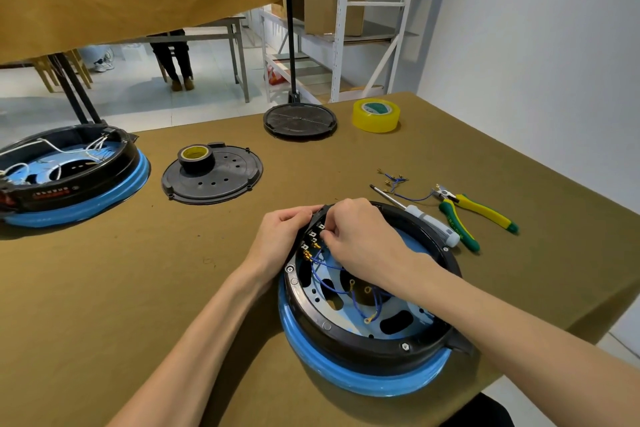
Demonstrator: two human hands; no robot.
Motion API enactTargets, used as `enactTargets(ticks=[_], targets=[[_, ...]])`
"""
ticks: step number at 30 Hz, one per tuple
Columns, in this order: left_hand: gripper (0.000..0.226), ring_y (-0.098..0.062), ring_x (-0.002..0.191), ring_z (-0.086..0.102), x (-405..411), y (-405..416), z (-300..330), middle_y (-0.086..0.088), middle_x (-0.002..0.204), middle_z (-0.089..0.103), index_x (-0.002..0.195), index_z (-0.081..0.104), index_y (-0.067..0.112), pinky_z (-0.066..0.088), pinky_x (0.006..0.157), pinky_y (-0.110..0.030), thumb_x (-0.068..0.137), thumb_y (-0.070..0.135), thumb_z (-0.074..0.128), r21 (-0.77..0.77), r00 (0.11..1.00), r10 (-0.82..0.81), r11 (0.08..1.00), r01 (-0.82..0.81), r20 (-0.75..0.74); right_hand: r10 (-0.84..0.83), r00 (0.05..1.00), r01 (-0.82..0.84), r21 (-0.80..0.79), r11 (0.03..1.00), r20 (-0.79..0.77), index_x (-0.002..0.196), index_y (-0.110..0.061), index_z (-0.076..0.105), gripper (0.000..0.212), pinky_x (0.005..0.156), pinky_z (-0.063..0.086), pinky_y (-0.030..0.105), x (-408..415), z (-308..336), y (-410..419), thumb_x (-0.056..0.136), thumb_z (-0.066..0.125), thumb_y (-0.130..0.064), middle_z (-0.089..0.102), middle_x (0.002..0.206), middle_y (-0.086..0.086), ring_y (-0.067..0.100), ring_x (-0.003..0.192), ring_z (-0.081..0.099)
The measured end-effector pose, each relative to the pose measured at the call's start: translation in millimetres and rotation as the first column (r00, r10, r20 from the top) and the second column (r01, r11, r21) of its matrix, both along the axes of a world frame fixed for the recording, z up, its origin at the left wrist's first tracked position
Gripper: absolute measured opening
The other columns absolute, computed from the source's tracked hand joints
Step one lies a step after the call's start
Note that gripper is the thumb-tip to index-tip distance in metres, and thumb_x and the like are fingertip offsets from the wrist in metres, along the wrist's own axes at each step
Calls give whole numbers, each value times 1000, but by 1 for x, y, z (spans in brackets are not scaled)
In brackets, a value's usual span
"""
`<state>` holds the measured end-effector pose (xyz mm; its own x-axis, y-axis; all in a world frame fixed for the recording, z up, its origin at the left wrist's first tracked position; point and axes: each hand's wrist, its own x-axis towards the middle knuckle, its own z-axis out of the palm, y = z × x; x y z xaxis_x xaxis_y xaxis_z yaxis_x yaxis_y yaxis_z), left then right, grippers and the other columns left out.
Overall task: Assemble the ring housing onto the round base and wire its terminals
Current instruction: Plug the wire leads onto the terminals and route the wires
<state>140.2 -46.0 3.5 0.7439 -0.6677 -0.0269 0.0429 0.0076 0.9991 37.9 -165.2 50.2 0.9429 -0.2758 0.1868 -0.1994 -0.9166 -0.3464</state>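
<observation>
Ring housing (363, 336) — black, seated on the blue round base (349, 378) — sits on the near right part of the olive-covered surface (173, 270). Blue wires (332, 282) with small gold ends loop across the perforated plate inside the ring, leading up to a row of terminals (309, 242) on the ring's far left wall. The left hand (280, 236) curls its fingers over the outside of that wall, gripping the housing. The right hand (360, 239) reaches in from the right with fingertips pinched together at the terminals; what they pinch is hidden, so I cannot tell.

Just beyond the ring lie a screwdriver (420, 215) and green-and-yellow pliers (474, 215), with loose blue wire pieces (394, 180) near them. Farther back sit a yellow tape roll (376, 115) and a black round stand foot (300, 120). A black disc cover (221, 180) carries a roll of black tape (196, 158). At the far left — a second black-and-blue unit (69, 177) with white wires inside.
</observation>
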Motion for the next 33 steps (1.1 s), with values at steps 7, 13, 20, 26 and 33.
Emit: enactTargets(ticks=[7,13,20,26,33], targets=[[37,-14,92,77,-1,2,6,1,100,81,94,83,40,57,69,-18,103,18,55,-10,999,-37,999,37,-13,-58,998,54,192,980,14,82,-18,78,16,53,45,22,-11,3,-24,90,71,-30,65,63,-7,5,59,59],[36,-13,90,77,-1,2,7,1,99,81,92,84,40,56,67,-17,103,19,57,-13,1000,-29,1000,29,-6,-107,994,102,278,955,4,74,-14,77,28,57,51,33,-12,1,-27,94,69,-33,70,61,2,15,55,59],[31,-15,95,77,-1,3,7,1,102,81,95,83,40,57,75,-24,102,22,59,4,1000,-17,1000,17,26,-103,995,105,225,969,-20,76,-14,80,20,68,60,43,1,3,-23,90,71,-25,71,63,6,24,65,68],[38,-10,92,76,0,4,10,4,99,81,91,83,43,56,72,-18,104,19,57,21,997,-22,1000,21,70,-111,994,113,148,982,-21,79,-8,76,23,64,58,41,6,-2,-18,93,68,-24,67,67,9,29,68,66],[36,-14,92,77,-3,5,12,2,99,81,90,83,41,57,69,-19,104,20,58,15,999,-30,999,30,41,-145,987,156,195,968,-66,73,-9,79,26,58,54,35,2,4,-24,91,71,-25,68,62,13,21,57,61]])
